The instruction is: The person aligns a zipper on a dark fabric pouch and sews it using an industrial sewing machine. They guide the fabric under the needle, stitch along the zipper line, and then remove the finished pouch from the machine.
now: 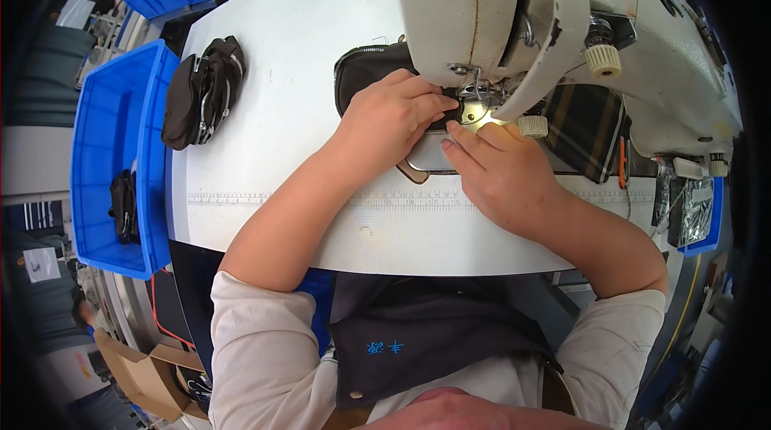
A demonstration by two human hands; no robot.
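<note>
A dark fabric pouch piece [363, 77] with a silver zipper along its curved edge lies under the sewing machine's head [474, 24]. My left hand [393, 113] rests on it, fingers together and gripping the fabric close to the presser foot [475, 91]. My right hand [506, 177] is on the machine bed just right of the left fingertips. Its fingers reach forward and are apart, their tips at the fabric's near edge beside the lit needle plate [475, 114]. The needle tip and the fabric under my left fingers are hidden.
At the table's left lies a dark zippered pouch [205, 93]. Beyond that edge stands a blue bin [120, 141] with a dark item inside. Checked dark fabric [585, 129] lies right of the needle, next to an orange-handled tool [623, 161]. A ruler strip [321, 199] crosses the white table.
</note>
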